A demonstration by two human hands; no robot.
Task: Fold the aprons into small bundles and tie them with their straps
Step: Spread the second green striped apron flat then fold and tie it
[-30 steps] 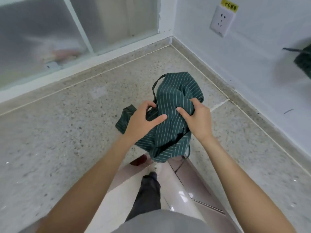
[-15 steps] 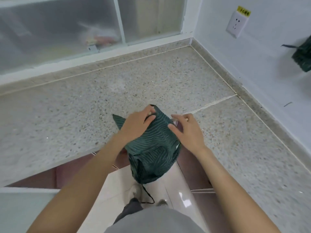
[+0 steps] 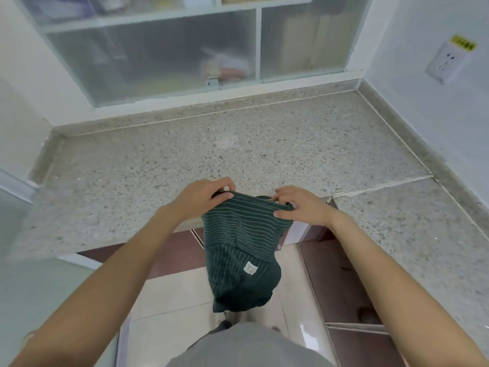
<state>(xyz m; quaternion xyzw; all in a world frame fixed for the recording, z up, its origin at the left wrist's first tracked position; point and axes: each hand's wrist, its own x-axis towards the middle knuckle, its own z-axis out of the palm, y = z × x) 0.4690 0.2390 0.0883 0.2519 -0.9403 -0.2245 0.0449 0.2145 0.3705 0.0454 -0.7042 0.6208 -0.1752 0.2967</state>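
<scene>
I see a speckled stone worktop (image 3: 238,154), L-shaped, with a cracked seam on the right; apron (image 3: 243,234) top edge at its front lip.

bare forearms with no sleeves showing; a grey garment (image 3: 246,348) covers the person's front below.

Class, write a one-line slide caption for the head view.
Both hands, left and right, pinch a dark green striped cloth apron hanging past the speckled stone counter.

Bright, even light; bowed wide-angle edges
</scene>
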